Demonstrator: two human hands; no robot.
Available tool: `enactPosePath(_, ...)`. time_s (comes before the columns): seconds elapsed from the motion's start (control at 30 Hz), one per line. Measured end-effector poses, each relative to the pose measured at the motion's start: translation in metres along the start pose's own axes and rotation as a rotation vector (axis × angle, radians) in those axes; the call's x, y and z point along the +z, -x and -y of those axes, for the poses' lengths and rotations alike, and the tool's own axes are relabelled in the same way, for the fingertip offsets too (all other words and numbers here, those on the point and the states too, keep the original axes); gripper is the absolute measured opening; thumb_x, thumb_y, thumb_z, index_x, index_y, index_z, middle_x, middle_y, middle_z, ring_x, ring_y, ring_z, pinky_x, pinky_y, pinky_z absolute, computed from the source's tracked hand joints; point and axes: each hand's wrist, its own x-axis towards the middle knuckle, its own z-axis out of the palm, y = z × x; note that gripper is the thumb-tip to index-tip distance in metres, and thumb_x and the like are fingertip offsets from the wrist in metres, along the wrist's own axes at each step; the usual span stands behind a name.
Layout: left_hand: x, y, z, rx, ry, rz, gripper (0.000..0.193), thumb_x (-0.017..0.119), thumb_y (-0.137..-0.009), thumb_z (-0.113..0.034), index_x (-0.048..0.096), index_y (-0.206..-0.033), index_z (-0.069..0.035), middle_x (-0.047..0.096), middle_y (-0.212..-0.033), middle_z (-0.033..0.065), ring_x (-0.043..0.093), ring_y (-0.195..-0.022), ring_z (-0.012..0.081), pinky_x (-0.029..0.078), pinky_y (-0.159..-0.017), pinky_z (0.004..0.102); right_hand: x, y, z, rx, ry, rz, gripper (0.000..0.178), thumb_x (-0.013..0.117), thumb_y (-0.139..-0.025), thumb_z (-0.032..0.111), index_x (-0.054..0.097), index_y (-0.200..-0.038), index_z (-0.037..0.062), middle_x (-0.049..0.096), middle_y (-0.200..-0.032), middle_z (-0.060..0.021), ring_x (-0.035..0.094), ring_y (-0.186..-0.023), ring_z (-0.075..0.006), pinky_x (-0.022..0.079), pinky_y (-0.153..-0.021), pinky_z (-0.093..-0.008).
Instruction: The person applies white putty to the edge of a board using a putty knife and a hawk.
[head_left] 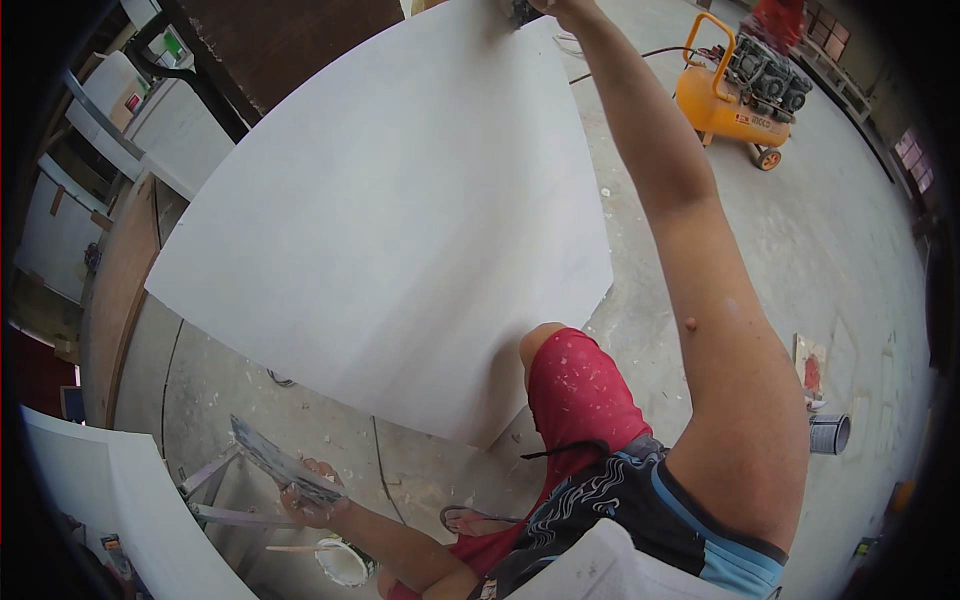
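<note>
A large white panel with curved-looking edges spreads out in front of me. My right arm reaches to its far edge, where my right hand is partly cut off by the top of the picture. That hand is closed on a small dark tool touching the panel; its kind does not show. Low on the left, my left hand grips a flat grey smeared plate, held tilted off to the side of the panel. Below that hand stands an open white bucket with a stick across its rim.
A yellow air compressor stands on the concrete floor at the far right, with a hose running toward the panel. A metal stand and a second white panel are at the lower left. A grey can lies at the right.
</note>
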Motion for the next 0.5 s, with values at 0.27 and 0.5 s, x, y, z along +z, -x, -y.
enactPosePath(0.27,-0.02,0.0,0.003,-0.012,0.061,-0.02,0.051,0.049,-0.071,-0.018,0.044,-0.117,0.003,0.055,-0.083,0.0174,0.052,-0.066,0.0239,0.043,-0.046,0.031,-0.044,0.0,-0.057,0.152,-0.21,-0.038,0.008,0.054,-0.056,0.004,0.049,-0.05,0.0017,0.045,-0.049,-0.0035,0.042,-0.043,-0.0139,0.03,-0.039,-0.0331)
enactPosePath(0.5,-0.013,-0.015,-0.003,-0.018,0.039,0.09,0.04,0.048,-0.074,-0.019,0.046,-0.107,0.003,0.054,-0.08,0.0173,0.052,-0.062,0.0242,0.043,-0.045,0.0312,-0.024,-0.017,-0.081,0.34,-0.244,-0.153,0.009,0.058,-0.056,0.005,0.052,-0.051,0.0004,0.05,-0.052,-0.007,0.049,-0.045,-0.018,0.034,-0.038,-0.0339)
